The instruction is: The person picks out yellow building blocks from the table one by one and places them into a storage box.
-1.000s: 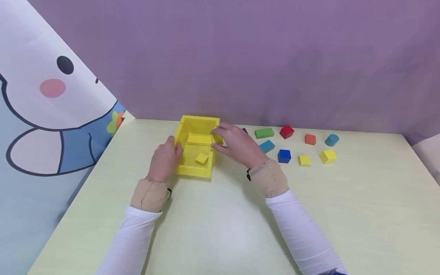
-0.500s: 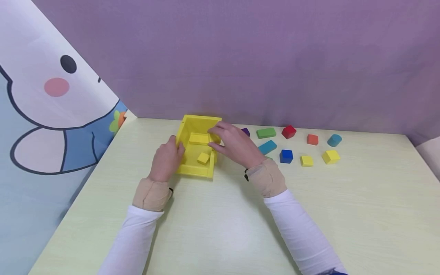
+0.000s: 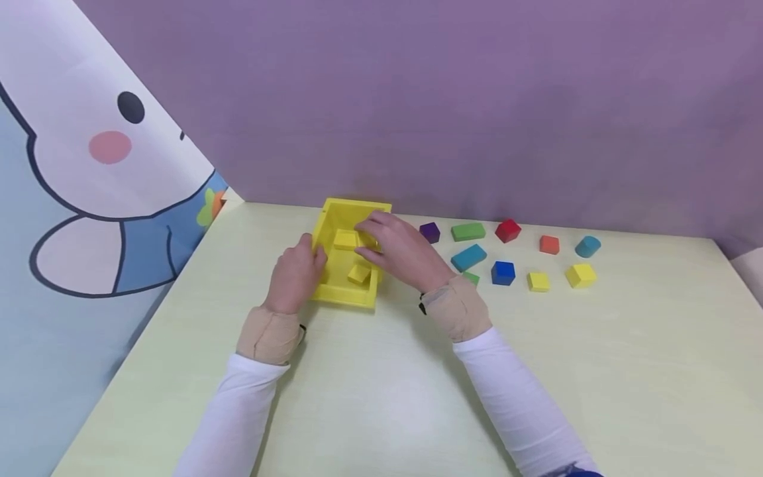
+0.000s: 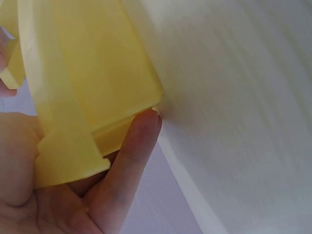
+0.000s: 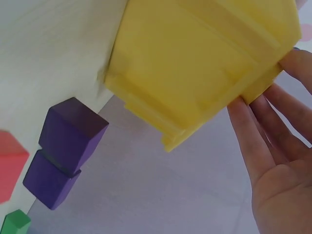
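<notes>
A yellow plastic box [image 3: 346,297] stands near the table's back edge, its top uncovered. My left hand [image 3: 293,275] grips its left wall, thumb at the rim and fingers down the outside, as the left wrist view shows too. Over the right rim, my right hand [image 3: 405,252] pinches a small yellow block [image 5: 263,87] between thumb and fingers; the head view hides most of that block. A yellow oblong block [image 3: 346,239] lies at the far end inside the box, and another yellow block [image 3: 359,272] lies nearer the front, below my right thumb.
Right of the box, several loose blocks lie in rough rows: a purple block [image 3: 430,232], green block [image 3: 467,231], red cube [image 3: 508,230], blue cube [image 3: 503,273], teal cylinder [image 3: 587,246] and yellow cube [image 3: 581,275]. A purple curtain [image 3: 453,119] hangs behind the table.
My right hand has moved left, farther over the box's inside. The left hand keeps its grip on the wall. The whole head view has shifted slightly, bringing the purple block into sight.
</notes>
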{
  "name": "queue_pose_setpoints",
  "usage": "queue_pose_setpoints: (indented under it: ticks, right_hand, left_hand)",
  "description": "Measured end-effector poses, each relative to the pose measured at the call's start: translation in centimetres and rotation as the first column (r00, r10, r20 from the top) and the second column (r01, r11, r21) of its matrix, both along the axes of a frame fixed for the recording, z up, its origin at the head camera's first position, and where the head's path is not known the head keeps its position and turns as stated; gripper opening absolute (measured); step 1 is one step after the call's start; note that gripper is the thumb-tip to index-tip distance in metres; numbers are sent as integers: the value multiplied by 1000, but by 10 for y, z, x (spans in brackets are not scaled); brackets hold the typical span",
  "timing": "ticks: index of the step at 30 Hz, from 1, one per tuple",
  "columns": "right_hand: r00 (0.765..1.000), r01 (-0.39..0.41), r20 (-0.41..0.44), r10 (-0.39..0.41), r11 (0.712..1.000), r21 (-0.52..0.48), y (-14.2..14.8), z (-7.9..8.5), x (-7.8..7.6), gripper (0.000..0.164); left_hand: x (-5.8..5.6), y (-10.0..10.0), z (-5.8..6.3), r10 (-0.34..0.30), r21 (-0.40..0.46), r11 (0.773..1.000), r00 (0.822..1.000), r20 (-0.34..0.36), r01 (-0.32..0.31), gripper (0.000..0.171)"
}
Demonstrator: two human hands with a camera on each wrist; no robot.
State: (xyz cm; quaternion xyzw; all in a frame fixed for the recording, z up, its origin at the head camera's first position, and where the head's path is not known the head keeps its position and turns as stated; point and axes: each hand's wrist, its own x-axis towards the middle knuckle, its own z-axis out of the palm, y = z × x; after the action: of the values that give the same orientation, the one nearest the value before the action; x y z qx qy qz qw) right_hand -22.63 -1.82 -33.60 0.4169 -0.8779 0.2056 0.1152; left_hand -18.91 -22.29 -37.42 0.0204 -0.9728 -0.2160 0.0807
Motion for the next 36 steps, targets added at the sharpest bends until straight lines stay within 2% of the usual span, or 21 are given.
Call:
queue_pose_setpoints:
  ticks: [14, 23, 36]
  right_hand:
    - [996, -4, 91, 0, 999, 50, -9, -2, -7, 39]
    - [979, 5, 202, -33, 990, 138, -17, 1, -10, 39]
    - [980, -9, 197, -35, 975, 222, -25, 3, -14, 37]
  left_hand:
    - [0, 1, 2, 2, -4, 1000, 1000, 27, -2, 26]
    - [2, 2, 1, 5, -4, 1000, 1000, 14, -5, 24]
    - [1, 2, 0, 5, 5, 1000, 1000, 21, -5, 25]
